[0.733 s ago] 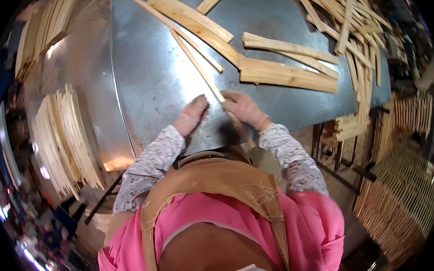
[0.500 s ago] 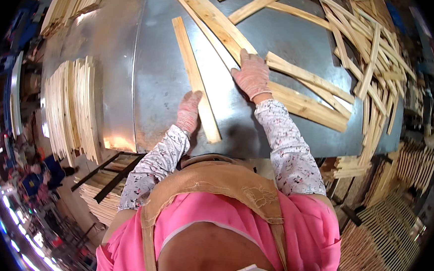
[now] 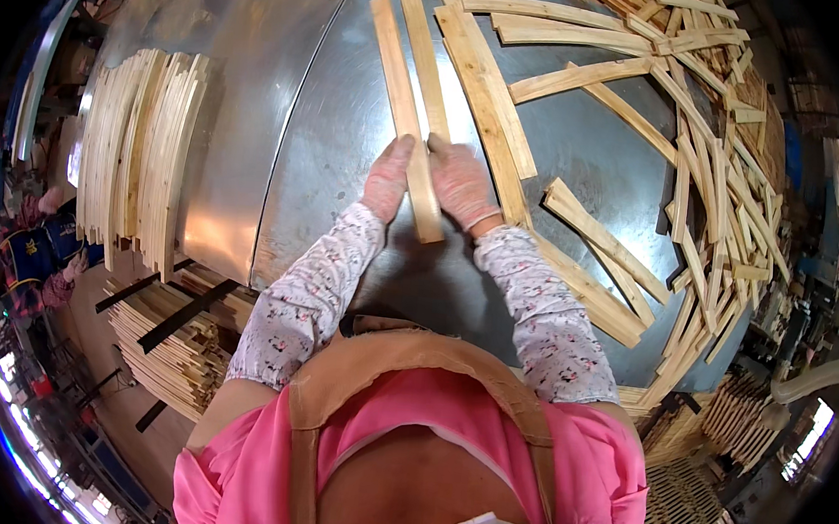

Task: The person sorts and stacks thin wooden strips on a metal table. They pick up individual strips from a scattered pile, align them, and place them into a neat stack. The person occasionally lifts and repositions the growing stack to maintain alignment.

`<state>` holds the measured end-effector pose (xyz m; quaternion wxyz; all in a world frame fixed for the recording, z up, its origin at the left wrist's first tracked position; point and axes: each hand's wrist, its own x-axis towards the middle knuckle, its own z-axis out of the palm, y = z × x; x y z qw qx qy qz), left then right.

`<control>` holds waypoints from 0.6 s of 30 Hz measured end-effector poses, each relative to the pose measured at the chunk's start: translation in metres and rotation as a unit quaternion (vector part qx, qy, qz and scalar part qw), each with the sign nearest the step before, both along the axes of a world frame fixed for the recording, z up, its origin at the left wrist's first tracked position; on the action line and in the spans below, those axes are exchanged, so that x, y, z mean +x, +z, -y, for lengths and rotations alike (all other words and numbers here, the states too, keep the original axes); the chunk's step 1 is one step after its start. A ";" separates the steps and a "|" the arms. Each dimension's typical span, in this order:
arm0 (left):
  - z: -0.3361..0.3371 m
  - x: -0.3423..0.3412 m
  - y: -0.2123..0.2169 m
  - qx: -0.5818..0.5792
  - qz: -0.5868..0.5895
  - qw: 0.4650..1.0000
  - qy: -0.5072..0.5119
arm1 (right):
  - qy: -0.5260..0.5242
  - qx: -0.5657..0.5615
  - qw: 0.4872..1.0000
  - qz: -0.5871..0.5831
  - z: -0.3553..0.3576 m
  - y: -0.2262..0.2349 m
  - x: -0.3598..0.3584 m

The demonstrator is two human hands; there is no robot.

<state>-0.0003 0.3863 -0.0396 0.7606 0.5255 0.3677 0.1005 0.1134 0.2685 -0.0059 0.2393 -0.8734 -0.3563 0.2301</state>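
My left hand (image 3: 387, 177), in a pale pinkish work glove, is closed on the left edge of a light wooden slat (image 3: 405, 107), whose near end reaches past the hand toward me. My right hand (image 3: 461, 182), gloved alike and slightly blurred, grips the near end of a second, narrower slat (image 3: 424, 56). The two slats lie almost side by side, pointing away from me over the metal tabletop (image 3: 334, 161). Just right of them, longer boards (image 3: 487, 98) rest on the metal.
A neat stack of slats (image 3: 143, 154) stands on the left. On the right, loose slats lie in a tangled pile (image 3: 717, 184), with several crossed pieces (image 3: 608, 240) nearer. Below the table's left side is another stack (image 3: 160, 337). A person (image 3: 36, 248) is at the far left.
My right hand has moved left and nearer with the second slat, now close beside the first. The view has shifted, so the side stacks appear displaced. My left hand stays on its slat.
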 end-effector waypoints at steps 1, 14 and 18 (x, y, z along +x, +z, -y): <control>0.007 0.018 0.010 -0.011 -0.035 0.999 0.024 | -0.010 0.094 0.996 -0.001 -0.002 -0.034 -0.012; -0.007 0.013 -0.034 0.018 -0.151 0.987 -0.053 | -0.049 -0.010 0.957 0.286 0.039 -0.027 0.029; -0.003 0.000 -0.012 0.132 -0.141 0.975 -0.110 | 0.064 0.000 0.945 0.319 0.007 -0.025 -0.018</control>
